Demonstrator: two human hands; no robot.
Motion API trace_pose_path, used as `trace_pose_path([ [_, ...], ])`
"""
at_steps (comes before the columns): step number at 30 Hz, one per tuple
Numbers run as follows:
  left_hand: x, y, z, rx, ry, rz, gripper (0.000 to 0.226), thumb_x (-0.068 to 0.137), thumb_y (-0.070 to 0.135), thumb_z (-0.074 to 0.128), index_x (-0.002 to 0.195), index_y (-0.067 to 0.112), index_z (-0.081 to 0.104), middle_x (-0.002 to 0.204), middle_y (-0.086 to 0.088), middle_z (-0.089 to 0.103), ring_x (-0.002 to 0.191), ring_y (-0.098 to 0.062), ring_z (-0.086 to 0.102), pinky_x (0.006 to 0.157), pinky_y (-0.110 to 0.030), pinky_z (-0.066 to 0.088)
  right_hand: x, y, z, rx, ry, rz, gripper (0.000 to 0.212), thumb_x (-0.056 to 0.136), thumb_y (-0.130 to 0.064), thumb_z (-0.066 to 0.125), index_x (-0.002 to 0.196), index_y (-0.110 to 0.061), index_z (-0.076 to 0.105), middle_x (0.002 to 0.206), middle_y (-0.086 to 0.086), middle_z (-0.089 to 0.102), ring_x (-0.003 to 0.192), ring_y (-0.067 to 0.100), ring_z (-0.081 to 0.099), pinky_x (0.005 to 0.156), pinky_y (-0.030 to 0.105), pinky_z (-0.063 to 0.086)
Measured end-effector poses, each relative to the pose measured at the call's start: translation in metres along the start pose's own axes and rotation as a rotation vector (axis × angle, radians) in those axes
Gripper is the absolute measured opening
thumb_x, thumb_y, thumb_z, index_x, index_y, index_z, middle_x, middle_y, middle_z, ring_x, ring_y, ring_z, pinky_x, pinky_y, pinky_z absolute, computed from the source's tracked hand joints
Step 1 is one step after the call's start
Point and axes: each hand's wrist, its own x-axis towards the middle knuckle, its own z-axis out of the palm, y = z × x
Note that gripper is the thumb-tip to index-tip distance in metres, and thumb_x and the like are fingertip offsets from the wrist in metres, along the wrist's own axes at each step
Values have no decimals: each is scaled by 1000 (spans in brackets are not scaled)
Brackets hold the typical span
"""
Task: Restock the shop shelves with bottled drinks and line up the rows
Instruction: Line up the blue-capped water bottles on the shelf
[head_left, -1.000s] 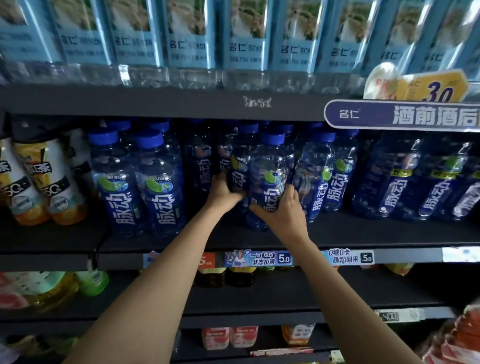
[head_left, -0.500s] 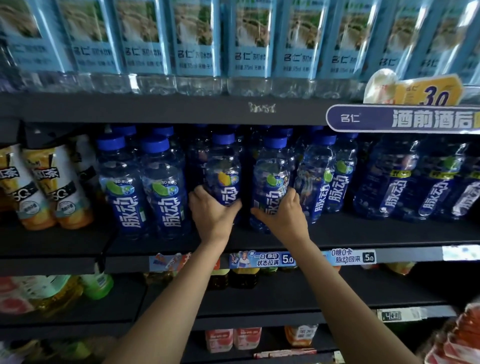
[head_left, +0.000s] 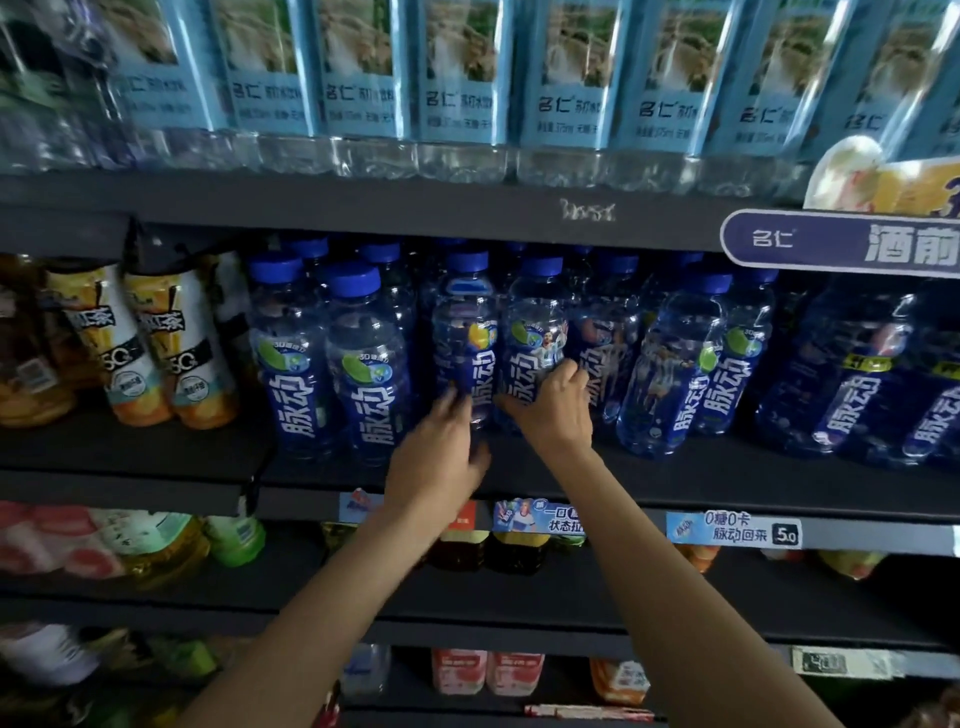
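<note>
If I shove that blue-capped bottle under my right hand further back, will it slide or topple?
The blue-capped bottle looks full, so probably heavy enough to slide rather than skip. It is tall and narrow, so a push high up may tip it. The right hand sits low on it, which should help; neighbours beside it likely brace it.

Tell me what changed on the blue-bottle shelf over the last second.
The left hand let go of the orange-badge bottle after drawing it forward beside the bottle under the right hand, and is drawing back, blurred. The right hand still holds its blue bottle. The two front bottles on the left stayed put.
</note>
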Motion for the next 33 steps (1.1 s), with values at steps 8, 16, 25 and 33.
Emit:
trace_pose_path([
  [8, 12, -42, -31, -11, 446, -158, 58, 74, 20, 75, 121, 4, 46, 120, -25, 43, 112, -38, 44, 91, -42, 43, 9, -10, 12, 104, 29, 50, 63, 78, -36, 72, 117, -3, 35, 130, 15, 40, 114, 34, 49, 80, 42, 47],
  [16, 14, -49, -16, -46, 541, -87, 56, 77, 21, 73, 119, 22, 36, 124, -24, 41, 112, -33, 39, 89, -40, 44, 12, -19, 23, 45, 101, 60, 70, 76, -41, 73, 120, -4, 33, 130, 14, 39, 118, 32, 48, 78, 41, 48],
  [25, 14, -52, -18, -47, 520, -58, 50, 78, 25, 70, 114, 22, 36, 121, -24, 42, 107, -36, 43, 83, -39, 49, 2, -22, 13, 57, 65, 64, 78, 78, -37, 72, 131, -1, 28, 136, 20, 30, 126, 35, 35, 95, 41, 41],
  [33, 12, -56, -24, -4, 502, -25, 54, 75, 20, 74, 115, 21, 38, 117, -23, 45, 102, -35, 47, 78, -35, 49, -15, -68, 13, 34, 182, -411, 68, 91, -26, 57, 145, -6, 20, 149, 11, 27, 105, 28, 59, 72, 30, 45],
])
